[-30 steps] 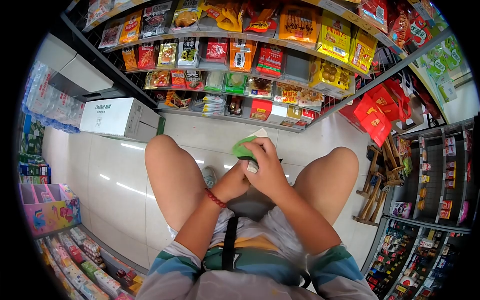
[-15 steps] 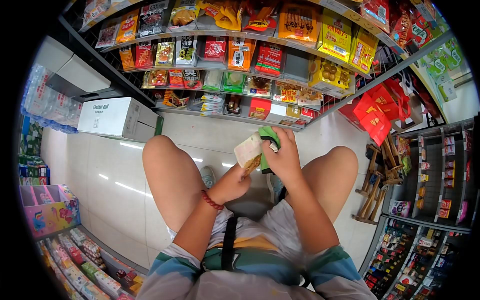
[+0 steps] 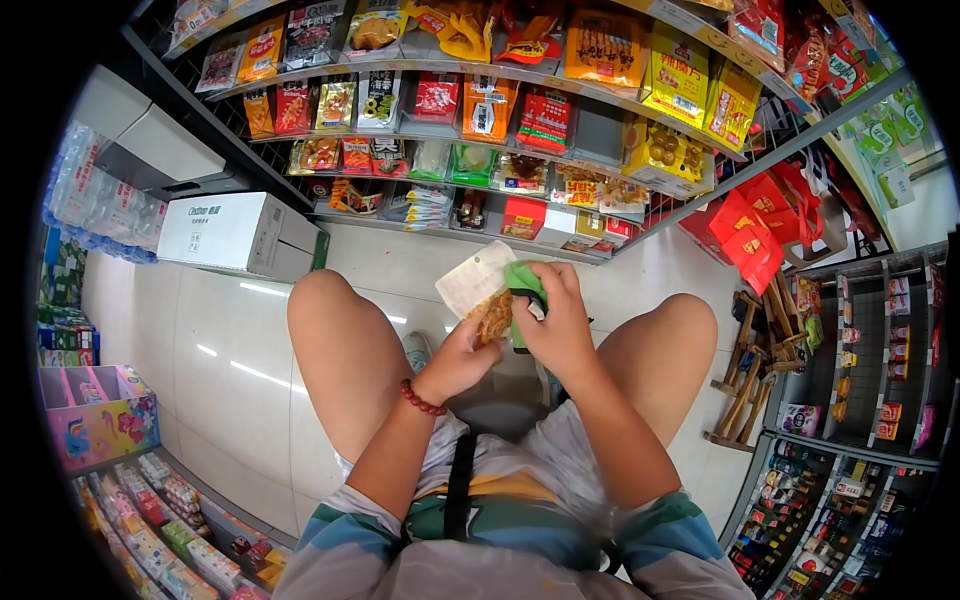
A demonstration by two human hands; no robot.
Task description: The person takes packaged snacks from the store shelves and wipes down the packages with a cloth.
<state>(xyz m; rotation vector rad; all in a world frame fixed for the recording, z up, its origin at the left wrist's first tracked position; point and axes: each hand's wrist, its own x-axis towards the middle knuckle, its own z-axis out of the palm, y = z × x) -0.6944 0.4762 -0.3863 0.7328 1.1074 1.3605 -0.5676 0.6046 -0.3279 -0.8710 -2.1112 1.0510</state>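
Note:
My left hand (image 3: 456, 362), with a red bead bracelet at its wrist, grips the lower end of a snack packet (image 3: 476, 284). The packet's upper part is pale, with small print; brown food shows at its lower right. My right hand (image 3: 562, 318) is closed round a green item with a black part (image 3: 520, 277), partly hidden by the fingers, so I cannot tell its kind. This green item is against the packet's right side, and both are held between my knees above the floor.
Ahead stands a shelf rack (image 3: 400, 135) of bagged snacks. A white carton (image 3: 222, 235) and bottled-water packs (image 3: 105, 195) are at left. Wooden stools (image 3: 745, 400) and red bags (image 3: 750, 240) stand at right. Low shelves of small goods flank my seated body.
The packet has shifted left and turned, showing more of its brown food side. My right hand has moved slightly with the green item, still against the packet.

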